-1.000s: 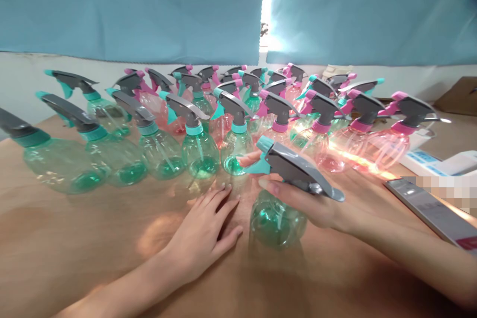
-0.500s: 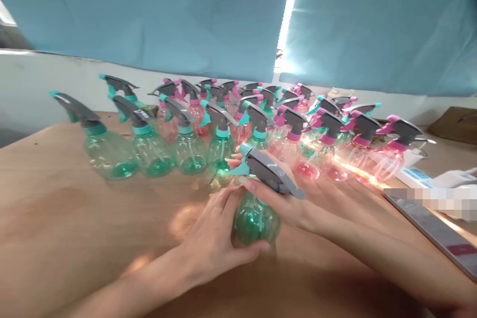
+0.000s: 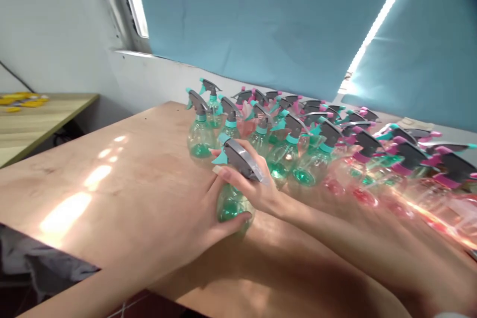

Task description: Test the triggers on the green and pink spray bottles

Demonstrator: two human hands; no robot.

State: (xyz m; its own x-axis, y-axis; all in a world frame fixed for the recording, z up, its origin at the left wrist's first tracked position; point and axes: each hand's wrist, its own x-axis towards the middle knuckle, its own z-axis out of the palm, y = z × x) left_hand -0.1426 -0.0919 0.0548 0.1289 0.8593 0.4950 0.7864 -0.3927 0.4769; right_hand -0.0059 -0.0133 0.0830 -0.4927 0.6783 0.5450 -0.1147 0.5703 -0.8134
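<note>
A green spray bottle (image 3: 231, 206) with a grey and teal trigger head stands upright between my hands, near the front of the wooden table (image 3: 149, 169). My left hand (image 3: 203, 218) is wrapped around its lower body, thumb across the front. Around the neck, just under the spray head, my right hand (image 3: 257, 179) is closed; its far fingers are partly hidden behind the head. Close behind stand more green spray bottles (image 3: 201, 141) with teal collars. Pink spray bottles (image 3: 361, 174) continue the rows to the right.
A blue curtain (image 3: 242, 25) hangs behind the table, with a bright gap at the right. Beyond the table's left edge stands another table (image 3: 70, 109) with yellow items (image 3: 26, 99) on it. Dark grey cloth (image 3: 44, 263) shows below the near left edge.
My view has swung left, so the bottle rows sit further right and the second table shows. Both hands keep hold of the same spray bottle, which is now nearer the row's left end.
</note>
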